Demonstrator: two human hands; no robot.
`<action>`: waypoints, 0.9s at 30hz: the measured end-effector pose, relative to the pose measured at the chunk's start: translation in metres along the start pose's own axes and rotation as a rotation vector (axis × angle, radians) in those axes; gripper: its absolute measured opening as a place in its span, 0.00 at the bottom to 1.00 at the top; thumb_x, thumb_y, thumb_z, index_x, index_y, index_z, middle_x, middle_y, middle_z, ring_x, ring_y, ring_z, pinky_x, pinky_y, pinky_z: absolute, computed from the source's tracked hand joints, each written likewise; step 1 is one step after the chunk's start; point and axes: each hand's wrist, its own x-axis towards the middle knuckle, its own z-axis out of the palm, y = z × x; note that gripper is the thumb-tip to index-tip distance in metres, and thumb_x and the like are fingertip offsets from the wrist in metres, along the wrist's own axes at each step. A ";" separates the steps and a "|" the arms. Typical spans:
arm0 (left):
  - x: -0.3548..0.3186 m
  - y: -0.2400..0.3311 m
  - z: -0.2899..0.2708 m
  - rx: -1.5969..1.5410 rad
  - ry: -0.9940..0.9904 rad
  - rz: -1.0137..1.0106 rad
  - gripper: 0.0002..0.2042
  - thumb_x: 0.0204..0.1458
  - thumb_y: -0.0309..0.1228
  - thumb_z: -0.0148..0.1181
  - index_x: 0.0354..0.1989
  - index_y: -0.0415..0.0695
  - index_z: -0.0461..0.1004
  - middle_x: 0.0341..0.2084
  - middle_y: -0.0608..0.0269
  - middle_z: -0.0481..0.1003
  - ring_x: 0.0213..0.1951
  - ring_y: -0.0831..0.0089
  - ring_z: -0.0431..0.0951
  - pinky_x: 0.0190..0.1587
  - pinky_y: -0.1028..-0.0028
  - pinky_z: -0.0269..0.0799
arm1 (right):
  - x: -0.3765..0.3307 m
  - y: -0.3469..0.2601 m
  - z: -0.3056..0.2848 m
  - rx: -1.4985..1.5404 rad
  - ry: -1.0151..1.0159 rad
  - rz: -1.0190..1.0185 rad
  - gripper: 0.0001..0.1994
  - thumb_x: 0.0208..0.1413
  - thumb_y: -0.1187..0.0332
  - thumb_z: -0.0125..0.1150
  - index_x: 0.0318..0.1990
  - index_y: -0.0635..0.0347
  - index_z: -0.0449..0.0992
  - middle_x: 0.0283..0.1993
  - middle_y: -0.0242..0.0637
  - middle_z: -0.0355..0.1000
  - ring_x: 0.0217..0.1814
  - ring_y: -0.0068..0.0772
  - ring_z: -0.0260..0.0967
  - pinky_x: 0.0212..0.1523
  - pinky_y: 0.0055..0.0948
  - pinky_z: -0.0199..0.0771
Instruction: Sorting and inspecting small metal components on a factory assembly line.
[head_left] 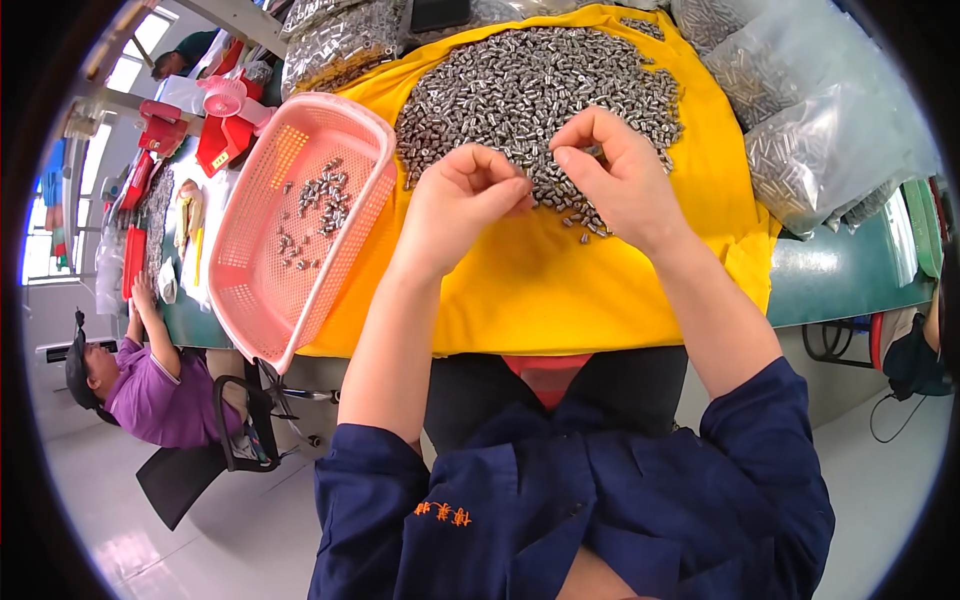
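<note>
A big heap of small silver metal cylinders [530,85] lies on a yellow cloth [540,290] spread over the table. My left hand [462,200] hovers at the heap's near edge, fingers pinched together on small metal parts. My right hand [612,170] sits just to the right of it, fingertips curled and pinching parts from the heap. The two hands almost touch. A pink plastic mesh basket [250,270] lies to the left of my left hand, with several metal cylinders [315,205] scattered inside.
Clear bags full of metal parts [810,130] lie at the right and top of the green table [850,275]. Red tools and a pink fan [225,100] stand at far left. A seated person in a purple shirt [150,385] works at the left.
</note>
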 end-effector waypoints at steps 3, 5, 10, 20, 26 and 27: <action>0.004 -0.012 0.004 -0.184 -0.012 0.070 0.07 0.43 0.18 0.56 0.32 0.37 0.70 0.24 0.63 0.73 0.27 0.77 0.73 0.33 0.80 0.69 | -0.004 0.000 -0.002 0.016 -0.072 0.029 0.04 0.47 0.73 0.50 0.30 0.62 0.66 0.24 0.27 0.64 0.25 0.14 0.59 0.25 0.16 0.61; 0.003 -0.017 0.002 -0.174 -0.009 0.085 0.07 0.42 0.17 0.56 0.32 0.37 0.70 0.25 0.61 0.73 0.28 0.76 0.73 0.34 0.79 0.70 | -0.003 -0.007 -0.002 0.024 -0.108 0.048 0.03 0.47 0.74 0.49 0.30 0.63 0.66 0.25 0.28 0.65 0.25 0.14 0.61 0.25 0.17 0.63; 0.001 -0.020 0.000 -0.232 -0.037 0.138 0.07 0.42 0.16 0.55 0.32 0.36 0.70 0.26 0.59 0.74 0.30 0.74 0.74 0.35 0.79 0.70 | -0.005 -0.015 0.000 0.076 -0.203 0.085 0.02 0.48 0.76 0.48 0.30 0.63 0.65 0.26 0.29 0.66 0.29 0.18 0.67 0.28 0.17 0.67; -0.002 -0.020 0.001 -0.160 -0.016 0.188 0.07 0.42 0.16 0.56 0.31 0.36 0.71 0.26 0.60 0.74 0.30 0.76 0.74 0.36 0.80 0.71 | -0.007 -0.012 0.003 -0.196 -0.217 -0.027 0.02 0.46 0.75 0.48 0.29 0.63 0.64 0.24 0.37 0.67 0.27 0.31 0.68 0.27 0.26 0.67; -0.002 -0.017 0.004 0.047 0.016 0.279 0.05 0.41 0.16 0.57 0.28 0.35 0.72 0.26 0.61 0.73 0.30 0.77 0.74 0.35 0.81 0.70 | -0.008 -0.010 0.004 -0.375 -0.207 -0.197 0.02 0.46 0.74 0.47 0.27 0.61 0.63 0.23 0.42 0.65 0.27 0.46 0.64 0.27 0.37 0.63; -0.003 -0.018 0.004 0.067 0.041 0.244 0.05 0.41 0.17 0.57 0.28 0.35 0.72 0.26 0.62 0.74 0.30 0.78 0.74 0.34 0.81 0.70 | -0.008 -0.010 0.004 -0.375 -0.212 -0.179 0.02 0.46 0.73 0.47 0.27 0.61 0.62 0.23 0.42 0.65 0.28 0.46 0.64 0.27 0.38 0.63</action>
